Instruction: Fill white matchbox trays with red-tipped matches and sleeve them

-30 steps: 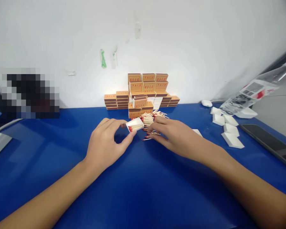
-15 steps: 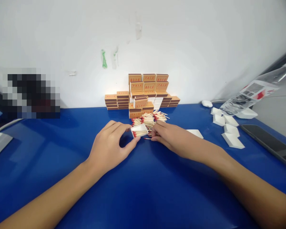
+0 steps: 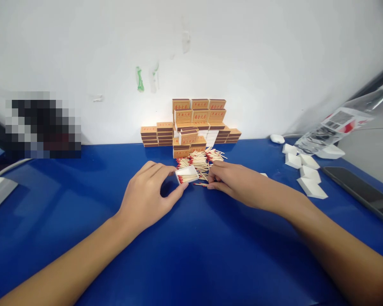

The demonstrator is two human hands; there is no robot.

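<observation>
My left hand (image 3: 151, 187) grips a small white matchbox tray (image 3: 191, 168) at its left end, thumb at the near corner and fingers at the far one. Red-headed matches (image 3: 189, 178) lie side by side in the tray, heads to the left. To the right of it, my right hand (image 3: 225, 180) is closed in a pinch low over the table. Loose matches (image 3: 200, 184) stick out leftward from its fingertips. Just behind both hands spreads a heap of matches (image 3: 199, 159), partly covered by the right hand.
Stacked brown matchboxes (image 3: 200, 115) stand against the wall behind the heap. On the right are several white trays (image 3: 309, 173), a dark phone (image 3: 360, 189), a white earphone case (image 3: 277, 139) and a leaning clear plastic bottle (image 3: 335, 121). A blurred dark object (image 3: 44, 127) is at left.
My right hand has shifted slightly to the right, away from the tray, and more of the matches by its fingertips shows. My left hand and the tray stay where they were.
</observation>
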